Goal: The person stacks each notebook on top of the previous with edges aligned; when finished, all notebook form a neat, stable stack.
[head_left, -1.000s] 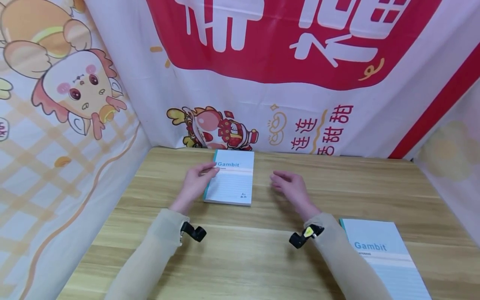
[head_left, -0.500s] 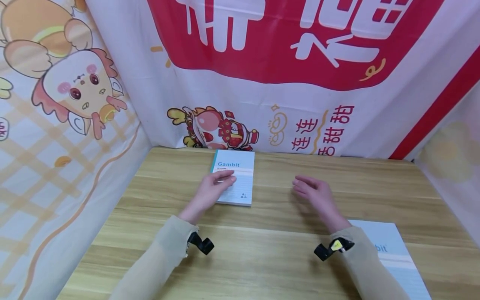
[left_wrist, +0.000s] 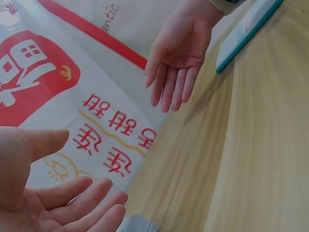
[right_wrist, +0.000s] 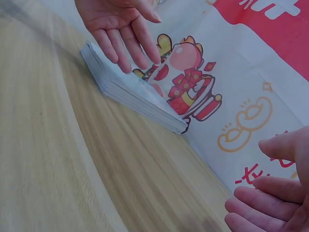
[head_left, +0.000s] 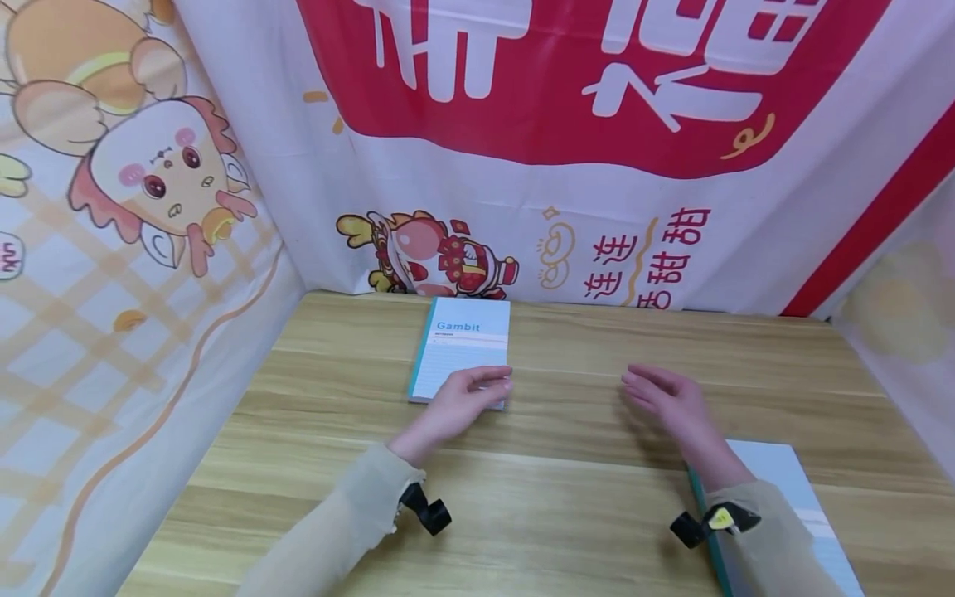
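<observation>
In the head view, a stack of white Gambit notebooks (head_left: 464,344) with a teal spine lies against the back cloth; the right wrist view shows its layered edges (right_wrist: 137,104). My left hand (head_left: 462,406) hovers over the stack's near right corner, fingers relaxed and holding nothing. My right hand (head_left: 675,406) is held above the table, palm turned inward, with nothing in its fingers. Under the right forearm lies another white notebook (head_left: 783,473), partly covered by the sleeve. Both wrist views show the palms facing each other, fingers loosely extended.
The wooden table (head_left: 552,514) runs back to a white cloth (head_left: 313,191) with red print. A patterned cloth (head_left: 149,365) stands along the left side. Black wrist cameras (head_left: 427,508) are strapped to both forearms.
Both hands have moved right and nearer to the body. The left hand has crossed from the stack's left edge to its near right corner. Both notebook piles have stayed in place.
</observation>
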Action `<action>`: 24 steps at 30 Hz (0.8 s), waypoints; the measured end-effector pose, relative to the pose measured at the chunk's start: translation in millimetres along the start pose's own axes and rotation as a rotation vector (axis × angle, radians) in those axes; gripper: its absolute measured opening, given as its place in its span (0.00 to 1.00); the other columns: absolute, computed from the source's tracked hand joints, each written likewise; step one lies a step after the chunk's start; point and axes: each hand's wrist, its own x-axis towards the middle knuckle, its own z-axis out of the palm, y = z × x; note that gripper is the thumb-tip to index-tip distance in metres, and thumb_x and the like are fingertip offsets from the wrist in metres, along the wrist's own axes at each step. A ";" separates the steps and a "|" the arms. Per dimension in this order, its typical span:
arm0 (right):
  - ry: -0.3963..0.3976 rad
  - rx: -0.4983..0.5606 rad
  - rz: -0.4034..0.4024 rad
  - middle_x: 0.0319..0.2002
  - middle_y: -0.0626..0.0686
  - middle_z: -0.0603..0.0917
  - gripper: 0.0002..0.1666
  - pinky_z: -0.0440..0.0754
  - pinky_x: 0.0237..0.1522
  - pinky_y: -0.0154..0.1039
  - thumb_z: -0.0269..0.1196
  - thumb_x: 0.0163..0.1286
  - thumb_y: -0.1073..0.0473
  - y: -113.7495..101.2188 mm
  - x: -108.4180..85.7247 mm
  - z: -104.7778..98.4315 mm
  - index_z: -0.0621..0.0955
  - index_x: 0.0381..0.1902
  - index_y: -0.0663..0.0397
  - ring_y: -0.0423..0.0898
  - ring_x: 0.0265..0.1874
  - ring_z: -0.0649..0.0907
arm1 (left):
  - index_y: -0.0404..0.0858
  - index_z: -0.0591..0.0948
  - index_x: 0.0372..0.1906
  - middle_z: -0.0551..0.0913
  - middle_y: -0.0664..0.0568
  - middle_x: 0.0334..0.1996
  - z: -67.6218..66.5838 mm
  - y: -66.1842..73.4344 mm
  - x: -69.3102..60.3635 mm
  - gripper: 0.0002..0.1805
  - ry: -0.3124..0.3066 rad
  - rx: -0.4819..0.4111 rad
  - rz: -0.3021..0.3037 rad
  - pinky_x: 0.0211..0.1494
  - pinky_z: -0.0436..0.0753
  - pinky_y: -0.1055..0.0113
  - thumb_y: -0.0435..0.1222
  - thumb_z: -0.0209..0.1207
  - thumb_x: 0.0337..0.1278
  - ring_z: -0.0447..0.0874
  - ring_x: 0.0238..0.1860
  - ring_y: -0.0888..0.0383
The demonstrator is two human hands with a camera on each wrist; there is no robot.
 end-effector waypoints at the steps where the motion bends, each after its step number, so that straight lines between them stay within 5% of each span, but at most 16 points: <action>1: 0.003 -0.005 0.012 0.70 0.60 0.72 0.52 0.76 0.63 0.42 0.63 0.66 0.29 1.0 -1.3 -2.4 0.67 0.76 0.57 0.52 0.64 0.77 | 0.33 0.75 0.69 0.80 0.43 0.62 3.0 0.0 0.2 0.28 -0.016 -0.018 0.000 0.63 0.79 0.58 0.46 0.58 0.75 0.80 0.59 0.52; 9: 0.009 -0.118 0.041 0.73 0.58 0.69 0.55 0.74 0.65 0.48 0.59 0.65 0.24 11.6 -15.3 -20.8 0.65 0.78 0.53 0.53 0.66 0.75 | 0.33 0.76 0.68 0.82 0.46 0.60 30.0 2.2 4.8 0.27 -0.081 -0.104 -0.012 0.61 0.80 0.61 0.45 0.59 0.74 0.83 0.57 0.54; 16: 0.021 -0.101 0.109 0.75 0.59 0.67 0.58 0.68 0.70 0.58 0.60 0.63 0.23 15.3 -22.8 -34.0 0.62 0.80 0.51 0.54 0.67 0.75 | 0.32 0.76 0.67 0.81 0.44 0.61 59.3 4.7 7.9 0.27 -0.129 -0.091 0.018 0.61 0.80 0.64 0.44 0.60 0.73 0.83 0.57 0.55; 24: 0.074 -0.085 0.175 0.75 0.60 0.66 0.57 0.81 0.56 0.38 0.62 0.64 0.25 23.3 -34.8 -58.8 0.61 0.80 0.51 0.39 0.56 0.82 | 0.35 0.78 0.66 0.83 0.50 0.58 97.1 2.3 7.6 0.26 -0.203 -0.077 0.009 0.59 0.79 0.68 0.45 0.62 0.71 0.82 0.54 0.63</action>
